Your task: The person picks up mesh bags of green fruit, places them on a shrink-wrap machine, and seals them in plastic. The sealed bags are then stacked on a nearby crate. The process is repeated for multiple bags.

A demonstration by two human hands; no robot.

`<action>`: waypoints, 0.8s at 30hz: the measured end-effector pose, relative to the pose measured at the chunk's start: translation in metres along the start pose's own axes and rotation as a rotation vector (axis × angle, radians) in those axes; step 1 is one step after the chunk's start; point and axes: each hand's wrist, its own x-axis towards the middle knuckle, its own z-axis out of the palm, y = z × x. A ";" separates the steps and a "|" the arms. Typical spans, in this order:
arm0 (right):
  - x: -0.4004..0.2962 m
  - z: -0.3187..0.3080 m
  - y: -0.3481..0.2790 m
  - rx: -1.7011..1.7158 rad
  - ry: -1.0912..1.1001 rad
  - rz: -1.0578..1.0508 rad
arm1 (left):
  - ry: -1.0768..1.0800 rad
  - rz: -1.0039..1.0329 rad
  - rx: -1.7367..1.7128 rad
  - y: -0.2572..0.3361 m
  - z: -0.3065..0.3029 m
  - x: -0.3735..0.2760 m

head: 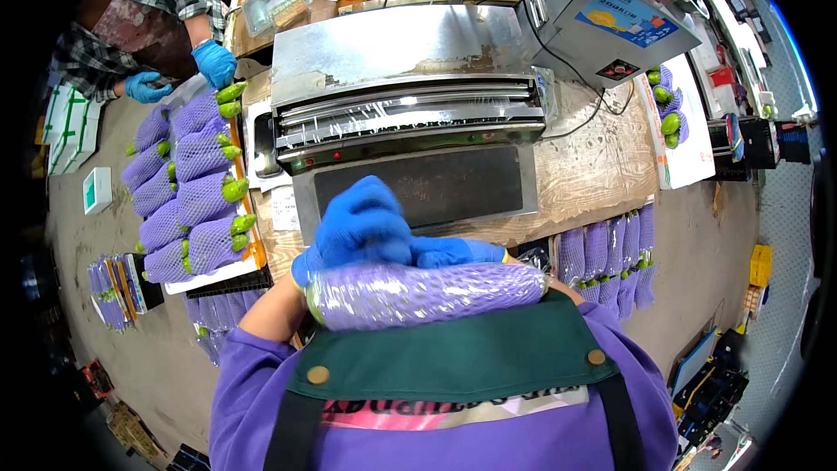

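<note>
A long bundle in purple foam netting under shiny clear film [425,294] lies crosswise against the chest of the dark green apron, with some green showing at its left end. My left hand [359,226], in a blue knit glove, is raised over the bundle's left part, its fingers bent and blurred. Lower down, my right hand [451,252], gloved alike, lies along the bundle's far side; its fingers are partly hidden. Whether either hand grips the bundle cannot be told. Beyond them stands a metal film-wrapping machine [405,111] with a dark flat plate [425,186] in front.
Net-sleeved green vegetables [203,196] are stacked at the left, where a co-worker's blue-gloved hands [214,64] reach in. More sleeved bundles [605,248] lie right of the wooden table [588,163]. A metal box [614,19] and black cable [579,124] occupy the back right.
</note>
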 end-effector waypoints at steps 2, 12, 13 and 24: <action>-0.003 -0.017 -0.014 -0.022 0.024 -0.055 | -0.097 -0.283 -0.778 0.005 0.021 0.008; -0.032 -0.060 -0.018 0.002 0.426 0.050 | 0.369 -0.640 -1.892 -0.060 0.018 -0.045; -0.029 -0.068 0.004 0.022 0.510 0.064 | 0.419 -0.673 -1.701 -0.075 0.005 -0.058; -0.052 -0.033 0.041 -0.465 0.634 0.335 | -0.369 -0.732 -0.295 -0.125 0.040 0.001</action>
